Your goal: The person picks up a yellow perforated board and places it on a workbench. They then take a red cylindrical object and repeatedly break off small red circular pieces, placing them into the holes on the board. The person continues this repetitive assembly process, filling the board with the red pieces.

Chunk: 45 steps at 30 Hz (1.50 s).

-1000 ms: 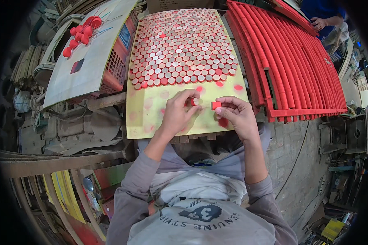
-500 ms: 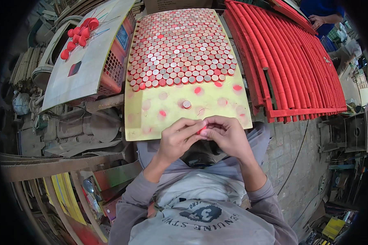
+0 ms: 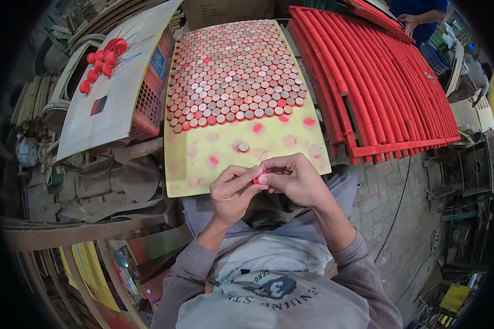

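Observation:
My left hand (image 3: 231, 192) and my right hand (image 3: 292, 178) meet just over the near edge of a pale yellow board (image 3: 195, 185). Between their fingertips they pinch a small red disc (image 3: 258, 179), mostly covered by the fingers. On the board, a single round disc (image 3: 243, 147) with a pale top and red side stands apart, beyond my hands. Farther back, many discs of the same kind (image 3: 230, 82) are packed side by side in rows. Red paint spots (image 3: 213, 159) mark the board's near part.
To the right lies a rack of long red rods (image 3: 379, 82), with a co-worker's hand (image 3: 409, 23) at its far end. A white panel (image 3: 82, 129) on the left, above a pink crate (image 3: 147, 109), bears red rounded pieces (image 3: 100, 63). A wooden rail (image 3: 88, 227) runs at lower left.
The view has shifted slightly. Both hands still pinch the red disc, with the fingers slightly rearranged around it. Another person has come into sight at the far right.

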Each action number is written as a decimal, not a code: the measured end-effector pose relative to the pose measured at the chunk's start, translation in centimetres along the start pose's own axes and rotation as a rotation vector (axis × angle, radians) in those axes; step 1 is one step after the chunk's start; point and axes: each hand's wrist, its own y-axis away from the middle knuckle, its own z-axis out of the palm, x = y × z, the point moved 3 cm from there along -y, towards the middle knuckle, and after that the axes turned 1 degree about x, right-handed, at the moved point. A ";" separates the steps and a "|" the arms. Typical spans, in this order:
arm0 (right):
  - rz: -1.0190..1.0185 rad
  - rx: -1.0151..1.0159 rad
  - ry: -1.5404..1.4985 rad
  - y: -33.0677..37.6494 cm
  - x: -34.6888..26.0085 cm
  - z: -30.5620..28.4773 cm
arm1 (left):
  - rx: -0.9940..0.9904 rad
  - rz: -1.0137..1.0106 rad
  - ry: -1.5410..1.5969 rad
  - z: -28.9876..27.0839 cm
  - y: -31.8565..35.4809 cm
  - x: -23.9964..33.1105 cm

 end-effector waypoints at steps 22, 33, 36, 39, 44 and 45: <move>-0.463 0.364 0.584 8.8 -0.5 7.4 | 0.032 0.531 -0.400 -0.2 5.5 7.4; -0.245 0.371 0.313 11.9 4.1 10.3 | 0.084 0.374 -0.475 -0.2 9.0 8.9; -0.287 0.461 0.322 12.9 3.9 11.3 | 0.077 0.269 -0.369 0.0 9.4 9.3; -0.332 0.558 0.448 13.0 4.4 11.2 | 0.080 0.152 -0.224 0.7 9.8 9.2; -0.487 0.593 0.634 13.1 4.2 10.6 | 0.131 0.065 -0.110 2.0 10.6 8.7; -0.511 0.566 0.638 12.9 3.9 10.2 | 0.131 0.043 -0.113 2.1 10.3 8.9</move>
